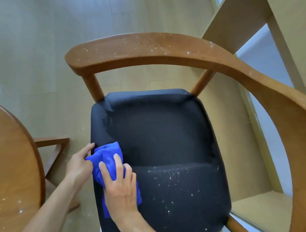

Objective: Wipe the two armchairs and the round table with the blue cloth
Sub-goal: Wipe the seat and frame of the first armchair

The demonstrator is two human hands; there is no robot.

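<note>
An armchair with a curved brown wooden frame and a black padded seat fills the middle of the head view. White specks dot the seat's near half and the frame. The blue cloth lies bunched on the seat's left edge. My right hand presses flat on the cloth, fingers spread over it. My left hand pinches the cloth's left corner at the seat's side. The round wooden table shows at the left edge, also speckled. No second armchair is in view.
The table's wooden leg base stands on the pale wood floor between table and chair. A light wooden shelf unit stands close behind the chair at right.
</note>
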